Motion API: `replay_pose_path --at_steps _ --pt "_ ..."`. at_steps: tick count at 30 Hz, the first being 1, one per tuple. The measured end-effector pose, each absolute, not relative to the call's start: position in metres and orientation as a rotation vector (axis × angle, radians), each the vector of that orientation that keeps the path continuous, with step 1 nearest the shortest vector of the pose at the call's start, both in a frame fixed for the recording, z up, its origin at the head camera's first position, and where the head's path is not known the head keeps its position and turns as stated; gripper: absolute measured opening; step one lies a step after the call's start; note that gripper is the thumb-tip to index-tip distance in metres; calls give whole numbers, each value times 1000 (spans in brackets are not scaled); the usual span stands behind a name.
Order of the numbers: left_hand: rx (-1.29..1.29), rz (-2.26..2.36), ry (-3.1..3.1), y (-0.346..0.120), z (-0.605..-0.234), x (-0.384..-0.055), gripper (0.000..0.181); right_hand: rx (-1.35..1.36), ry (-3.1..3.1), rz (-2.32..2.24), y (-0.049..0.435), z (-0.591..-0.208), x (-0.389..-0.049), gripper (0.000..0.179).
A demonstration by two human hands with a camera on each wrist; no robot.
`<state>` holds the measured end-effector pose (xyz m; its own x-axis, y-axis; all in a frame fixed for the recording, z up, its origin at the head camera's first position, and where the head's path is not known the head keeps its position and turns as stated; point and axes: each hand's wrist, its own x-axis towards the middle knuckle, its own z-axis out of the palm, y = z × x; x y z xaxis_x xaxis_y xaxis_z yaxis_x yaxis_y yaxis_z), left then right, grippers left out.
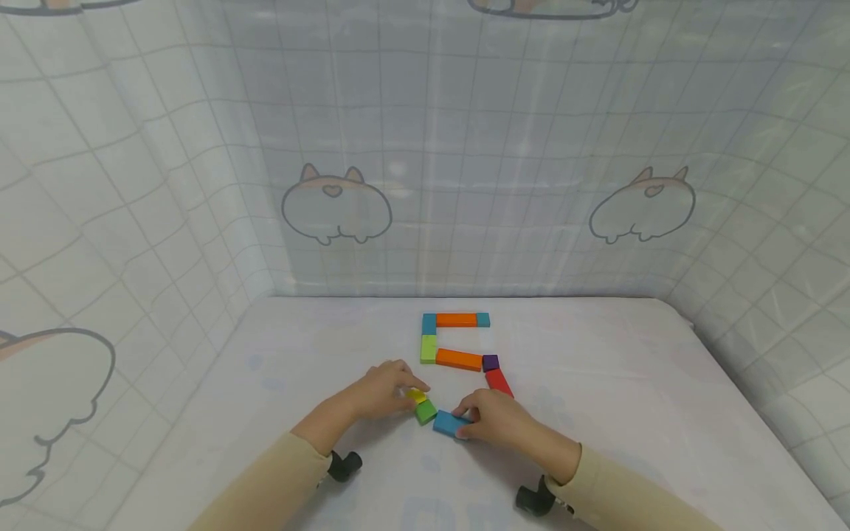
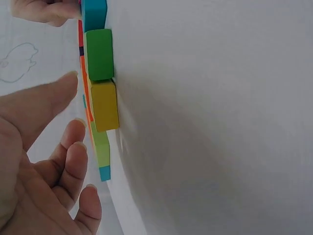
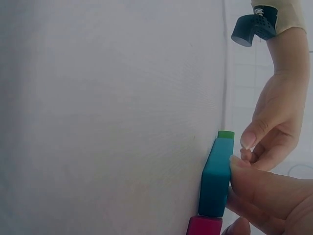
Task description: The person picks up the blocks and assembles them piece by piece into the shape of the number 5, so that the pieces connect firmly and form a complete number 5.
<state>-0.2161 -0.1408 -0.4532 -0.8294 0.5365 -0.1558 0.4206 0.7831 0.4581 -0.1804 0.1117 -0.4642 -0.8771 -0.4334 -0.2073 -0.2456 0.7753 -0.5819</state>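
Note:
My left hand (image 1: 385, 391) is beside a yellow block (image 2: 104, 105), its thumb and fingers loosely bent with a gap between them and the block in the left wrist view. A green block (image 2: 100, 55) stands end to end with the yellow one. In my right hand (image 1: 494, 419), thumb and fingers pinch a long blue block (image 1: 448, 423) by its sides, low on the white table. The blue block's left end lies close to the green block. At its other end shows a pinkish-red block (image 3: 204, 226), mostly hidden by the right hand in the head view.
Farther back, orange blocks (image 1: 457, 320), teal blocks (image 1: 429, 324) and a lime block (image 1: 428, 349) form an angular outline. It continues through a purple block (image 1: 491, 363) and a red block (image 1: 499, 382). A white grid-patterned curtain (image 1: 425, 147) surrounds the table (image 1: 299, 339).

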Motion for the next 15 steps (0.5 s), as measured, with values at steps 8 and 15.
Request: replay_pose_path --at_steps 8,15 --pt "818 623 2642 -138 -456 -215 39 -526 2634 -812 113 -466 -180 30" --pt "798 600 2656 -137 -457 -215 38 -531 2638 -808 113 -466 -181 30"
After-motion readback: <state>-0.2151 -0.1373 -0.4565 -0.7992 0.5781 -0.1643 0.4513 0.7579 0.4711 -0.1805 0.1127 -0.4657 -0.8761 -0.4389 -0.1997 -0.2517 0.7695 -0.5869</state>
